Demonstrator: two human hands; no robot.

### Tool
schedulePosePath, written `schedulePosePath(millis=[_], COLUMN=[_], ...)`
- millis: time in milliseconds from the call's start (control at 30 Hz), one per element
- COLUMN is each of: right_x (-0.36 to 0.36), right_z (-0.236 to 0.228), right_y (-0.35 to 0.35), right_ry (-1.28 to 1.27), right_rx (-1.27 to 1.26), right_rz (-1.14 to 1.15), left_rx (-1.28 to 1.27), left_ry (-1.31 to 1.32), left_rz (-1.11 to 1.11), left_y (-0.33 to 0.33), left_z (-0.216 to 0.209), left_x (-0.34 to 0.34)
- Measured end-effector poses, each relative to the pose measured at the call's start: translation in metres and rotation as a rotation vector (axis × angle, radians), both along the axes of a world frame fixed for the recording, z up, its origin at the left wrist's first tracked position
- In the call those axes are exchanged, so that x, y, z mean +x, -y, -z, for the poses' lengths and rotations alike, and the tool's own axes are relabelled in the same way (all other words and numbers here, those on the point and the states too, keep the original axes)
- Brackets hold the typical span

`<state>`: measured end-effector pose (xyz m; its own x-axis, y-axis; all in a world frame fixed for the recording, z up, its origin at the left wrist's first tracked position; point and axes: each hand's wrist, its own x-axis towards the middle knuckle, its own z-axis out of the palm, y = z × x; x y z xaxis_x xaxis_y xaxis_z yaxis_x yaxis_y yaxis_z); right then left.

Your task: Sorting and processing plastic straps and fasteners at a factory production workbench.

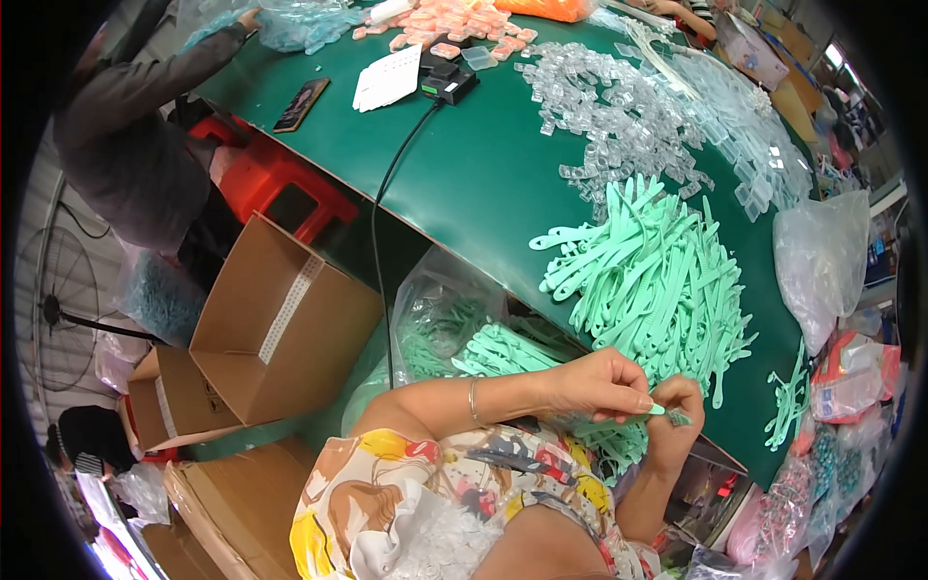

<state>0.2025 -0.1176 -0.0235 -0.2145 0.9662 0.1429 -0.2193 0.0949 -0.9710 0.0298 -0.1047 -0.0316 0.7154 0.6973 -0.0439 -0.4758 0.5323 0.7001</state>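
Above my lap, near the table edge, my left hand (604,382) and my right hand (674,416) almost meet. The left thumb and fingers are pinched on a slim mint-green plastic strap (630,419), whose end points at the right hand. My right fingers are curled round a small greenish, partly see-through piece (680,419), too small to name. Just beyond both hands lies a big heap of mint-green straps (657,280). Farther back on the table spreads a pile of small clear plastic pieces (619,111).
The green table (319,145) also bears a phone (302,104), white cards (388,79), a black device (449,83) with a hanging cable, and orange pieces (454,24). Open cardboard boxes (290,309) stand at left. A person (135,145) works at the far left, another (691,14) at the back.
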Motion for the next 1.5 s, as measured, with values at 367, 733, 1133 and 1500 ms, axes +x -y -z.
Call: schedulePosePath(millis=[367, 733, 1133, 1500], right_x=[-0.001, 0.002, -0.011, 0.005], right_z=[-0.008, 0.001, -0.011, -0.004], right_y=[-0.007, -0.003, -0.014, -0.02], right_ry=[0.522, 0.324, 0.716, 0.245], right_rx=[0.238, 0.195, 0.241, -0.083], right_rz=[0.117, 0.18, 0.091, -0.177], left_rx=[0.335, -0.187, 0.08, 0.333], left_ry=[-0.358, 0.131, 0.059, -0.435], left_rz=[-0.158, -0.1, -0.387, -0.421], left_y=[-0.006, -0.002, -0.01, -0.015], left_z=[0.011, 0.016, 0.009, -0.014], left_x=[-0.008, 0.001, -0.009, 0.001])
